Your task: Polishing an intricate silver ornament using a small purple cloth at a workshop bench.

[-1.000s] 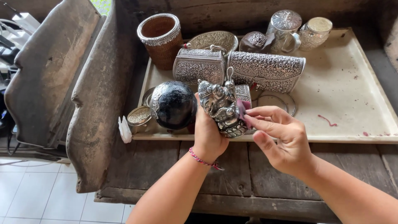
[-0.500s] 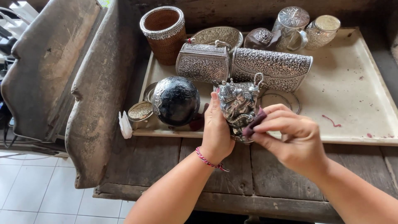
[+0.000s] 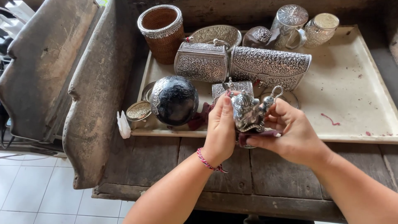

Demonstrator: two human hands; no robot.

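Head view: cream tray [image 3: 365,89] carries two embossed silver purses [image 3: 269,66], a dark silver-banded sphere [image 3: 173,99] and lidded jars [image 3: 290,23]. Left hand [image 3: 219,128] cups a small silver figurine [image 3: 246,112] above the tray's near edge; right hand [image 3: 292,132] pinches its base with maroon cloth [image 3: 257,135]. The figurine now sits more upright than half a second ago.

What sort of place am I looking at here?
Probably a silverware craft workshop: a rough wooden bench holds a stained tray of embossed silver boxes, while both hands hold a small silver figurine.
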